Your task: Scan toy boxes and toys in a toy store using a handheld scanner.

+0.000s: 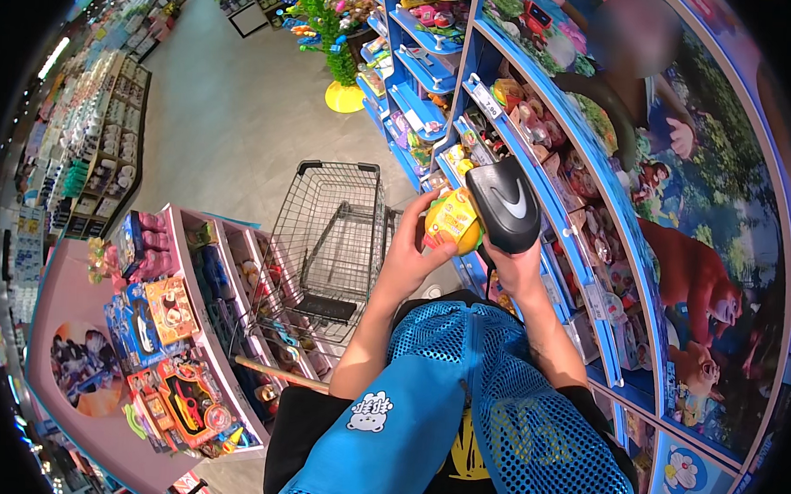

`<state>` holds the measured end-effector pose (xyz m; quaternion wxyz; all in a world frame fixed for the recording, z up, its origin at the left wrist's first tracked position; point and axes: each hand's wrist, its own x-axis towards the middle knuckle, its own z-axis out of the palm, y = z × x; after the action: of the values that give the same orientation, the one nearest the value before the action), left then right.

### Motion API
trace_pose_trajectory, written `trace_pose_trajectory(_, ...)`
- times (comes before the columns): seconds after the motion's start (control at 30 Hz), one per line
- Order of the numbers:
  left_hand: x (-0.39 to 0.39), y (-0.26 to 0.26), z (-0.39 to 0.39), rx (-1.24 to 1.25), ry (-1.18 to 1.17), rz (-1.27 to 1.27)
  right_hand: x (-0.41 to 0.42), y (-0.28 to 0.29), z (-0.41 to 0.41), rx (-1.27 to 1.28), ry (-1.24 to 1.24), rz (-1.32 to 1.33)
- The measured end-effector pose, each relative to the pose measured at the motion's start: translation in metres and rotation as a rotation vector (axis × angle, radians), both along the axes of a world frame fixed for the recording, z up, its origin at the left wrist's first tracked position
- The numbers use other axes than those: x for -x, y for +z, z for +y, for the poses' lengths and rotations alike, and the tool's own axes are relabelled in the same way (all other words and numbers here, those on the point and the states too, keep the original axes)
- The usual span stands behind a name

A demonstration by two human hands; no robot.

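Note:
My left hand (408,257) is curled around a round yellow toy (455,223), shaped like a hamburger and bearing a printed yellow label. Beside it, my right hand (519,269) grips a black handheld barcode scanner (502,200) with a light curved mark on its head. The scanner's head is close against the toy's right side; whether they touch I cannot tell. A dark cable (489,277) hangs below the scanner. Both hands are in front of a blue toy shelf (583,262).
A wire shopping cart (323,244) stands ahead on the left. Left of it is a pink shelf unit (190,238) with boxed toys (187,397) on top. Farther off, a green plant-like display (338,52) rises from a yellow base. A picture panel (709,194) tops the shelf at right.

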<state>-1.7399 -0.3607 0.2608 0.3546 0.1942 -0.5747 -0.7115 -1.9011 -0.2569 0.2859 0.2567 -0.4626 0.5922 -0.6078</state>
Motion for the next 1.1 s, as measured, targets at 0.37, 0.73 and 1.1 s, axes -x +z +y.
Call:
trace_pose_trajectory(0.37, 0.012, -0.01, 0.084, 0.08, 0.248, -0.142, 0.006, -0.003, 0.064, -0.025, 0.076, -0.222)
trace_pose_trajectory(0.73, 0.022, -0.005, 0.172, 0.148, 0.213, -0.306, 0.009, -0.03, 0.149, -0.038, 0.052, -0.279)
trace_pose_trajectory(1.1, -0.016, -0.027, 0.217, -0.603, 0.225, 0.096, -0.015, -0.031, 0.193, -0.029, 0.24, -0.652)
